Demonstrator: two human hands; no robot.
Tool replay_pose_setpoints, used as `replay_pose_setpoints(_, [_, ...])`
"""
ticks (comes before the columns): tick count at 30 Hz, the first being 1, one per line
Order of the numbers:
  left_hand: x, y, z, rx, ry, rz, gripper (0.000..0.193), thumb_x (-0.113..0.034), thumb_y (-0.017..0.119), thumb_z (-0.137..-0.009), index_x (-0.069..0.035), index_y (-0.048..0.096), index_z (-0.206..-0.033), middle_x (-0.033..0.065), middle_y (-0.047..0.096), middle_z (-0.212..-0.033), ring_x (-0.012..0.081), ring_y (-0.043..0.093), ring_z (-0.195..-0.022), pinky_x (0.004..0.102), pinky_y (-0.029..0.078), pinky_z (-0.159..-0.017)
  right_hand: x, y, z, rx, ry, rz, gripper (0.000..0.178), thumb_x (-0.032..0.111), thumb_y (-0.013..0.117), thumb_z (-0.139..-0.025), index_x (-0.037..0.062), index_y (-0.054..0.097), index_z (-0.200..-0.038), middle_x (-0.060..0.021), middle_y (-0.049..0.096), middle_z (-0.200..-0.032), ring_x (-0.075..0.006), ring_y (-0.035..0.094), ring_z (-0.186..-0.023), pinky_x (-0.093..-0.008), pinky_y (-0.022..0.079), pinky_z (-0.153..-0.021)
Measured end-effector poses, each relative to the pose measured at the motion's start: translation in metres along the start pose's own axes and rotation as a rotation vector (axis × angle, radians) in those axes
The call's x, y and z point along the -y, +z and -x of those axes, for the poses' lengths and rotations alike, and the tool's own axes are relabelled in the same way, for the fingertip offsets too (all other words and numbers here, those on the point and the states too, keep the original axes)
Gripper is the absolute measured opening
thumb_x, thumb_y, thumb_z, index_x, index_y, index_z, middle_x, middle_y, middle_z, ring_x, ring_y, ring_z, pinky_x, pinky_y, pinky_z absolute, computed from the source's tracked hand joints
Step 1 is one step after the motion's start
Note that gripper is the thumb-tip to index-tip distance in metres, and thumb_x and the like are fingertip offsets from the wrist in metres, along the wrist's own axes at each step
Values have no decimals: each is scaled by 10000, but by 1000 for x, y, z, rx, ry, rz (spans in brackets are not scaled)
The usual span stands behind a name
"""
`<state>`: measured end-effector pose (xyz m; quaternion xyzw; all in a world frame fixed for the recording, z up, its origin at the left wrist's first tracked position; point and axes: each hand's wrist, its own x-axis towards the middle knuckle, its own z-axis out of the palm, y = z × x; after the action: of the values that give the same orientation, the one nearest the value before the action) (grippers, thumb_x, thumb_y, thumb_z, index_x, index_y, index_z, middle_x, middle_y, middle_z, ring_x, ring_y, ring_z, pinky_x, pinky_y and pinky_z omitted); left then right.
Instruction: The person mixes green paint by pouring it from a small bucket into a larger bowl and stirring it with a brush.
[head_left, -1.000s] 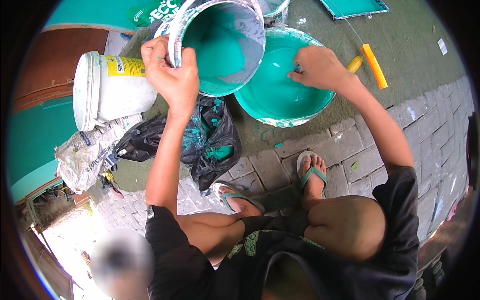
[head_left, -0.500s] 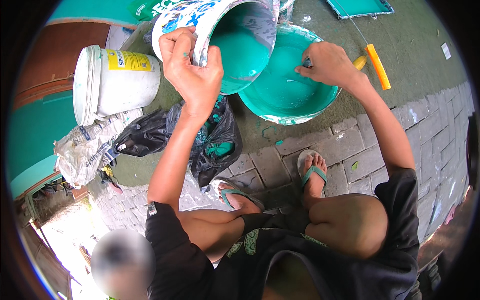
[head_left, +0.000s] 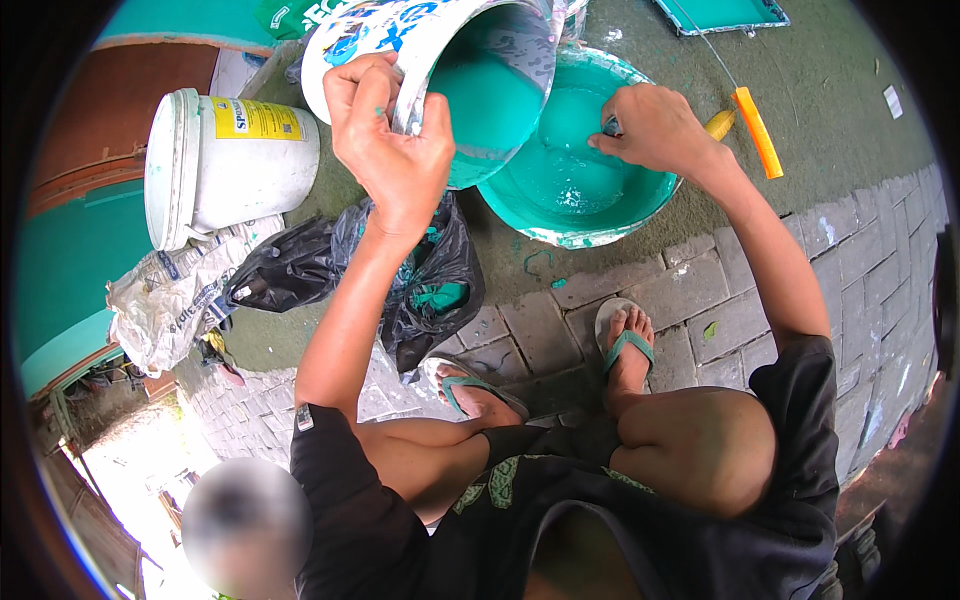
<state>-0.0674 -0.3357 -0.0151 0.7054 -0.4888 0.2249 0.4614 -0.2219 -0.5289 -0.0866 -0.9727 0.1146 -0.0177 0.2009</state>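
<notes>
My left hand (head_left: 395,145) is closed on the rim of a white paint bucket (head_left: 365,35), which leans on its side toward the basin. Teal paint (head_left: 490,110) lies along the bucket's lower wall, near its mouth. Under and beside that mouth stands a wide round basin (head_left: 600,237) with more teal paint in it, its rim smeared white and green. Over the basin's right part, my right hand (head_left: 660,130) is closed around a small greyish thing (head_left: 612,126). Only its end shows between thumb and fingers, and its kind is hidden.
At left a lidded white pail (head_left: 255,170) with a yellow label lies tilted by a crumpled sack (head_left: 165,310). Black plastic bags (head_left: 430,330) sit nearer my feet. A paint roller with an orange handle (head_left: 757,135) rests beside a paint tray (head_left: 720,30) at the upper right. Another person (head_left: 245,530) is lower left.
My left hand and the bucket's mouth have shifted very slightly, and the bucket's tilt looks a little different. Fresh ripples glint on the basin's paint. My right hand has barely moved.
</notes>
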Motion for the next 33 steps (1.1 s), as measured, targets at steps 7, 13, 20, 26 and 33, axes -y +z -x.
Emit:
replay_pose_setpoints(7, [1,-1,1,10,12,-5,187,94,597,-650,83,510,-814,134,473,-891,273,553,-868,384,500,-862,2,-3,-1,49,10,52,303,314,752,-760,18,713,-808,-172,649,-687,-349,647,-675,-430,513,-618])
replay_pose_setpoints(13, [-1,0,3,0,-12,14,184,100,601,-641,85,510,-800,136,473,-888,270,551,-866,386,503,-871,2,0,-1,30,0,41,319,323,754,-756,10,702,-793,-179,647,-697,-359,646,-690,-437,512,-630])
replay_pose_setpoints(20, [-4,1,5,5,2,11,182,97,603,-640,85,510,-795,144,486,-893,266,552,-862,369,509,-831,1,0,0,30,-10,55,308,321,757,-749,23,717,-817,-178,656,-713,-356,648,-693,-430,516,-638])
replay_pose_setpoints(26, [12,-4,-6,-53,-94,-16,160,26,605,-670,81,547,-809,125,509,-859,227,516,-802,310,437,-684,1,1,1,48,2,56,300,309,761,-742,33,718,-851,-162,663,-716,-343,654,-710,-426,519,-651])
replay_pose_setpoints(33, [88,-32,-12,-168,-577,336,38,6,607,-754,1,571,-743,28,554,-752,103,499,-670,256,396,-605,-3,3,3,110,-92,-33,257,246,781,-704,42,701,-839,-127,673,-733,-324,658,-733,-404,523,-663])
